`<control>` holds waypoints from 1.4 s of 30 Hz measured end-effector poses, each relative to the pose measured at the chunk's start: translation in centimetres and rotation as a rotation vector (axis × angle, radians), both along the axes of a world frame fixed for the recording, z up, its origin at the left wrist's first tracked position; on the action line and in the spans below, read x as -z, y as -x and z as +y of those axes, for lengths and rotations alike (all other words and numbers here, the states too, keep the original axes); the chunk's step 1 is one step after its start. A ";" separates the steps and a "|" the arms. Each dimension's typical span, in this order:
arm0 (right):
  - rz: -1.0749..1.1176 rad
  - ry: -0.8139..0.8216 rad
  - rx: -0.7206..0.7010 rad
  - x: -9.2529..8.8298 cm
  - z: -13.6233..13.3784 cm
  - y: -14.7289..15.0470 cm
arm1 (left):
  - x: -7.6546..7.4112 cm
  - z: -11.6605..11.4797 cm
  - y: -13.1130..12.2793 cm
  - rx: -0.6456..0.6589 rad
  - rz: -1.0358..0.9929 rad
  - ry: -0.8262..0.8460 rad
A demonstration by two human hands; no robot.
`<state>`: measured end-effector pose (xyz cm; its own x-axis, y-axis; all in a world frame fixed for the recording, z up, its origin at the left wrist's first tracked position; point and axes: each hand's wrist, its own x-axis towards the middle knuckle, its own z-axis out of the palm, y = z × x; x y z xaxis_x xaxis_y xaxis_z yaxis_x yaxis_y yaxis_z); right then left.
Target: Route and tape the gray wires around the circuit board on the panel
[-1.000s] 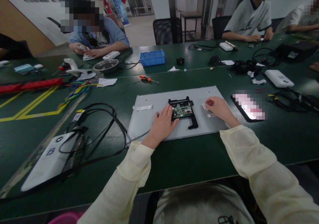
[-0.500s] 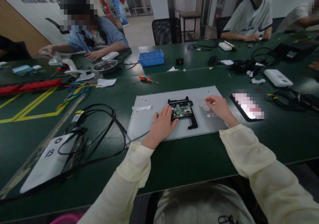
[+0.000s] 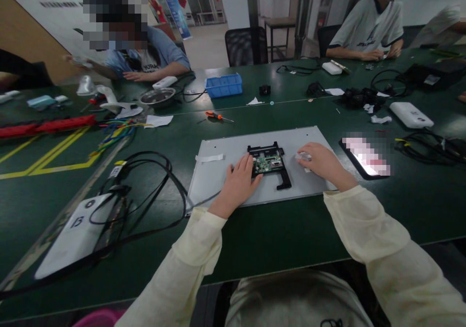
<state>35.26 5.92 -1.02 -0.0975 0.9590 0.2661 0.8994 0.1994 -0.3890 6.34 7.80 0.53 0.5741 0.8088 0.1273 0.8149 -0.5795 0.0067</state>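
A flat grey-white metal panel (image 3: 214, 179) lies before me on the green table. On its middle sits a black plastic bracket (image 3: 285, 177) around a green circuit board (image 3: 267, 164). My left hand (image 3: 238, 184) rests flat over the left side of the board and bracket, fingers stretched out. Over the panel's right part, my right hand (image 3: 322, 162) is closed, with a small translucent white film scrap (image 3: 303, 156) at its fingertips. A white tape strip (image 3: 209, 157) sticks to the panel's upper left.
A phone (image 3: 364, 157) lies right of the panel. Behind it are an orange screwdriver (image 3: 214, 115) and a blue basket (image 3: 223, 85). On the left, black cables (image 3: 171, 171) loop beside a white power bank (image 3: 74, 235). Co-workers sit across the table.
My right hand has lowered slightly and closed in at the film scrap. My left hand stays on the board. Across the table, the left co-worker's raised hand has moved up.
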 end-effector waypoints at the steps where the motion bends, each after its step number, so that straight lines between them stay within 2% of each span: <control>1: -0.008 0.001 0.005 0.1 0.0 0.0 | 0.0 0.0 0.0 0.000 0.002 -0.002; 17: -0.077 -0.035 0.074 0.6 0.0 0.1 | 0.0 -0.1 0.1 0.000 0.018 -0.009; 24: -0.033 -0.061 0.076 0.4 -0.1 0.2 | 0.1 -0.1 0.1 0.002 0.013 -0.007; 31: -0.101 -0.034 0.046 0.3 -0.1 -0.2 | -0.3 -0.4 -0.1 -0.002 0.044 -0.043; 33: -0.131 -0.018 0.042 0.2 -0.1 -0.2 | -0.6 -0.6 -0.3 0.021 0.060 -0.099; 36: -0.189 -0.005 0.058 0.0 -0.2 -0.1 | -1.0 -0.9 -0.6 0.122 0.086 -0.161; 39: -0.246 0.011 0.077 -0.2 -0.3 0.1 | -1.0 -1.0 -0.8 0.216 0.108 -0.153; 42: -0.266 0.008 0.109 -0.4 -0.4 0.3 | -0.7 -0.9 -0.8 0.245 0.106 -0.137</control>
<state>34.97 5.51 -0.64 -0.0589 0.9696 0.2373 0.9861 0.0935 -0.1373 7.10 6.85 1.24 0.7663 0.6236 0.1547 0.6424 -0.7489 -0.1629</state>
